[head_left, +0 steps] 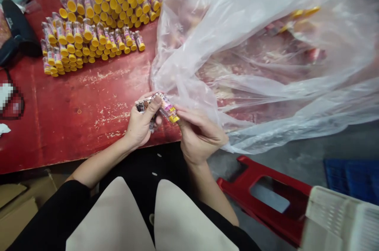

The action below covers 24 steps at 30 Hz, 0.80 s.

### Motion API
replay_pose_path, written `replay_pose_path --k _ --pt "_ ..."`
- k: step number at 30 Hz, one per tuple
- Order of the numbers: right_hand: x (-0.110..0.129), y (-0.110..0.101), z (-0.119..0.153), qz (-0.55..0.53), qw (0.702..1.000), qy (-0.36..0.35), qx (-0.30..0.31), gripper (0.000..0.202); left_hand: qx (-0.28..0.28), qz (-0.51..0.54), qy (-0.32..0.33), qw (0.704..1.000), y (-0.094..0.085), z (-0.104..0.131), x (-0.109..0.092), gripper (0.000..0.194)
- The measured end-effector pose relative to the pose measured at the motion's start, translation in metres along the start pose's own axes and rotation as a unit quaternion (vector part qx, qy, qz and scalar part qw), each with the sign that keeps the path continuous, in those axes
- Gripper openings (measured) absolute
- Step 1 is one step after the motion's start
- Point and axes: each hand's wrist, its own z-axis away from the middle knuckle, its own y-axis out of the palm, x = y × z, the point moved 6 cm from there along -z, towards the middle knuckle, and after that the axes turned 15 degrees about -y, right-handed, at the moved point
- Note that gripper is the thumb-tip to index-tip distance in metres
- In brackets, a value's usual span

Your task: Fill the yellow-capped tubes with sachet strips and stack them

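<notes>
Near the front edge of the red table, my left hand [142, 121] is closed round dark printed wrappers [143, 105], its thumb pressed on the upper end of a small clear tube [167, 108]. The tube has a pink and white label and a yellow cap, and it tilts down to the right. At the capped end, the fingers of my right hand [201, 132] are bent together and touch the cap; their tips are partly hidden. Stacked tubes with yellow caps [114, 6] lie in rows at the back left of the table.
A large clear plastic bag [189, 53] covers the table's right side. A black device [20, 29] lies on the red table [71, 112] at far left. A red stool [266, 191], a pale crate [331, 215] and a blue crate [352, 176] stand at lower right.
</notes>
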Motion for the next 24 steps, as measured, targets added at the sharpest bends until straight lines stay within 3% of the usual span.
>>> replay_pose_path --k 4,7,9,12,14,15,17,18,20,22,24 --pt "-0.011 0.014 0.004 -0.012 0.999 0.038 0.032 0.023 -0.035 0.034 0.002 0.999 -0.015 -0.012 -0.01 0.048" --pt "-0.05 0.041 -0.009 -0.025 0.996 0.068 0.051 0.014 -0.066 0.091 -0.029 0.993 -0.034 -0.031 -0.023 0.043" --pt "-0.09 0.078 -0.029 -0.025 0.996 0.07 0.041 0.013 -0.08 0.138 -0.045 0.986 -0.048 -0.042 -0.034 0.039" --pt "-0.144 0.153 -0.067 0.007 0.997 0.053 0.062 0.013 -0.123 0.167 -0.039 0.977 -0.067 -0.046 -0.046 0.015" --pt "-0.16 0.189 -0.09 0.033 0.988 0.039 0.146 0.014 -0.147 0.163 -0.032 0.975 -0.076 -0.041 -0.049 0.005" --pt "-0.159 0.194 -0.101 0.038 0.983 0.014 0.181 0.016 -0.153 0.161 -0.028 0.975 -0.081 -0.037 -0.05 0.007" --pt "-0.143 0.169 -0.118 0.062 0.973 -0.055 0.217 0.023 -0.182 0.161 -0.002 0.97 -0.094 -0.028 -0.054 0.008" --pt "-0.133 0.141 -0.125 0.095 0.969 -0.085 0.21 0.027 -0.196 0.157 -0.004 0.968 -0.101 -0.026 -0.054 0.009" --pt "-0.125 0.063 -0.143 0.221 0.957 -0.081 0.168 0.032 -0.21 0.15 -0.026 0.966 -0.11 -0.023 -0.052 0.007" --pt "-0.143 -0.022 -0.166 0.38 0.914 0.006 0.143 0.026 -0.205 0.14 -0.055 0.967 -0.109 -0.022 -0.046 0.004" --pt "-0.188 -0.087 -0.188 0.475 0.85 0.153 0.171 0.019 -0.185 0.125 -0.08 0.971 -0.097 -0.021 -0.039 0.005"
